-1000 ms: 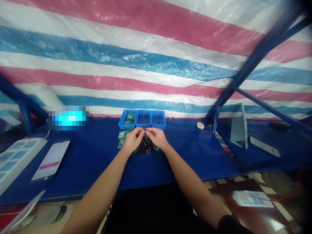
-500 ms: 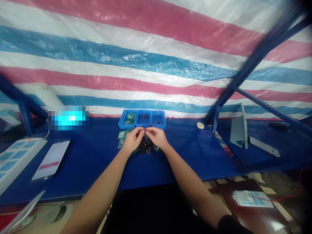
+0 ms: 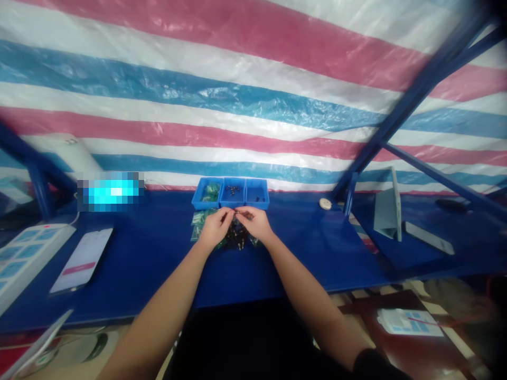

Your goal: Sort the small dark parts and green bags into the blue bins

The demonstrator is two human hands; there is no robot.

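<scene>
Left hand (image 3: 216, 228) and right hand (image 3: 256, 224) close together above small dark parts (image 3: 237, 238), piled on blue table (image 3: 317, 243). Fingers curled, tips nearly meeting; cannot tell whether either grips a part. Green packets (image 3: 197, 217) at pile's left; 3 blue bins (image 3: 232, 203) on far side.

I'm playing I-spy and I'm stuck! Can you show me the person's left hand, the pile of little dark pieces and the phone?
Left hand (image 3: 215, 228): head view, back of the hand.
Pile of little dark pieces (image 3: 236, 237): head view, its uncovered part.
Phone (image 3: 82, 258): head view, middle of the screen.
</scene>
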